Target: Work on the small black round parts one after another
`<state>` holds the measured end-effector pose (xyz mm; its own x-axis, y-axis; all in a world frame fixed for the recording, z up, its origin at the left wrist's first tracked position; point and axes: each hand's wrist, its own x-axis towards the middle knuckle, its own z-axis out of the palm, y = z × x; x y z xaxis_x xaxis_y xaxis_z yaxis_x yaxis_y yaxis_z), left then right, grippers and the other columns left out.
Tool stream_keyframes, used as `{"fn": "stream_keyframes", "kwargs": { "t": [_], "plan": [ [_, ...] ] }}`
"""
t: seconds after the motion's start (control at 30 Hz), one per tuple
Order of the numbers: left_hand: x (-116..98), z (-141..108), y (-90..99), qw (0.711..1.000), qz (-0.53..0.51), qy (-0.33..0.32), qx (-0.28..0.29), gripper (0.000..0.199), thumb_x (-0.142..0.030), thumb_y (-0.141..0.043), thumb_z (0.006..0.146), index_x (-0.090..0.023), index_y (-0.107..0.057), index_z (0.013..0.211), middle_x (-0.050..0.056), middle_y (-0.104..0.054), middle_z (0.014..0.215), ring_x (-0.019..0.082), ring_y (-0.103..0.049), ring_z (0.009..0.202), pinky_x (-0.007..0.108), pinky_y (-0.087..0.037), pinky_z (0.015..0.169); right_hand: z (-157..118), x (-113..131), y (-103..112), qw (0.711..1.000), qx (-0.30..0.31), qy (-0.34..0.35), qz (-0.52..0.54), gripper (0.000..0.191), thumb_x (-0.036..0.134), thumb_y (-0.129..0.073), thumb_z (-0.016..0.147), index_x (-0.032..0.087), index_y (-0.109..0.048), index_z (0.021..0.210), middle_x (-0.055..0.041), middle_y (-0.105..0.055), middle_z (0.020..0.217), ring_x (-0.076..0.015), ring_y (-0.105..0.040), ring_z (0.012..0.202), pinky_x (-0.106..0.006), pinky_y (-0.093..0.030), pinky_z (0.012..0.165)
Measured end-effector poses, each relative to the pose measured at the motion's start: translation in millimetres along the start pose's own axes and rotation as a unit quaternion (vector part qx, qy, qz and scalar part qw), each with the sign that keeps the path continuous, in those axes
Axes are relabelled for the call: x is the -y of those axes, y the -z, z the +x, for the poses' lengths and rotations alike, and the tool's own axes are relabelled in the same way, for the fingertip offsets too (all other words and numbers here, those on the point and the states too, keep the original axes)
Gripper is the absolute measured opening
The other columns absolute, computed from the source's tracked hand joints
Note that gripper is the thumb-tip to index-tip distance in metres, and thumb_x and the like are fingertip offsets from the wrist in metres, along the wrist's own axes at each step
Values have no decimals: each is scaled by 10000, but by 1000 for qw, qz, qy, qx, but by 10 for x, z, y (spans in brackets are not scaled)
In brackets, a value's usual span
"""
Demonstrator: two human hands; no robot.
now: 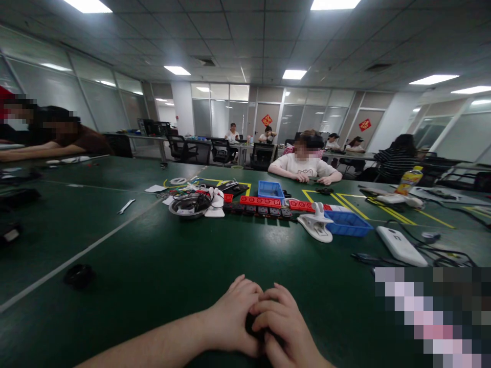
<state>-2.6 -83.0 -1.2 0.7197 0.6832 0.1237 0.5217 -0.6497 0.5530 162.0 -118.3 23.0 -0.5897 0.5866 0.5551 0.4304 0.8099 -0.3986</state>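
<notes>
At the far left, a black object [79, 276] is lying alone on the green table [153, 276], with a wrench [126, 206] resting farther back. Next along, a metal bowl [183, 214] is holding dark cables, just beside a white clip [215, 210].

Nearest the viewer, the left hand [232, 314] is reaching in palm down, its fingers bent and bunching against the other hand; whether they are gripping anything, one cannot tell. A small dark thing [251, 323] is sitting between the two palms, mostly hidden. The right hand [286, 327] is curling over it, fingers well bent and closing on its near side. The step in hand seems to be holding and handling this piece close to the body; a next move would be calling for a steady hold while the covering fingers are easing apart enough to show it.

Beyond the hands, red blocks [263, 202] are lining up behind black pieces. Farther right, another white clip [321, 232] is standing beside a blue tray [350, 228], and a white device [402, 247] is lying near black cords.
</notes>
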Motion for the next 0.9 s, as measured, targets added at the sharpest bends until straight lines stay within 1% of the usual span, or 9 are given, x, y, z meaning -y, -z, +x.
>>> {"fn": "stream_keyframes", "kwargs": {
  "t": [0.13,0.2,0.27,0.33,0.43,0.53,0.6,0.77,0.9],
  "plan": [
    [0,-4,-5,1000,23,-2,14,519,-406,-698,507,-243,-528,970,4,-497,969,211,-474,953,480,-181,1043,-13,37,18,999,39,1,16,230,51,-410,574,229,-510,681,29,-649,834,-206,-524,960,-465,-253,981],
    [-10,-4,-4,999,33,-3,18,538,-403,-693,506,-245,-522,991,8,-501,971,215,-479,951,493,-190,1038,-25,49,24,999,36,5,27,224,65,-435,616,234,-517,738,16,-635,887,-207,-516,983,-464,-252,988],
    [-30,-5,-4,999,33,-1,9,578,-420,-695,504,-240,-506,1020,14,-502,978,218,-481,953,498,-209,1031,-47,52,17,999,3,-6,37,221,112,-458,690,232,-519,865,-19,-605,953,-208,-510,985,-462,-265,984],
    [-56,-9,-7,999,35,10,-20,643,-475,-703,484,-220,-490,1035,22,-503,969,222,-485,940,508,-224,1024,-76,43,-9,997,-41,-42,48,192,208,-463,774,214,-492,963,-55,-569,980,-208,-509,951,-437,-337,926],
    [-99,-22,-18,995,65,19,-75,678,-580,-695,436,-195,-499,959,18,-507,910,226,-493,896,532,-200,1028,-114,12,-72,986,-96,-127,57,235,393,-411,847,194,-473,956,-67,-530,915,-204,-502,843,-373,-426,749],
    [-133,-38,-41,988,97,5,-117,683,-652,-660,429,-193,-500,909,7,-508,867,220,-497,876,531,-164,1044,-122,-16,-129,976,-107,-182,47,364,536,-382,828,185,-471,873,-52,-507,823,-199,-483,748,-354,-418,661],
    [-151,-48,-59,986,110,2,-128,693,-677,-644,419,-191,-501,892,4,-505,847,217,-496,863,523,-165,1047,-112,-21,-150,975,-93,-199,36,388,569,-424,792,185,-468,826,-42,-501,787,-195,-474,719,-344,-406,638],
    [-189,-45,-51,989,111,45,-89,494,-571,-655,511,-185,-513,784,4,-505,799,201,-495,823,492,-200,1038,-73,-9,-147,977,-56,-206,-4,245,407,-560,744,184,-460,735,-21,-496,731,-177,-457,690,-313,-382,618],
    [-177,-19,7,995,74,52,-45,381,-450,-671,549,-195,-518,788,-4,-507,808,193,-490,838,480,-193,1038,-40,6,-116,979,-44,-200,-2,142,281,-582,720,177,-492,757,-30,-519,760,-186,-470,731,-335,-390,660]
  ]
}}
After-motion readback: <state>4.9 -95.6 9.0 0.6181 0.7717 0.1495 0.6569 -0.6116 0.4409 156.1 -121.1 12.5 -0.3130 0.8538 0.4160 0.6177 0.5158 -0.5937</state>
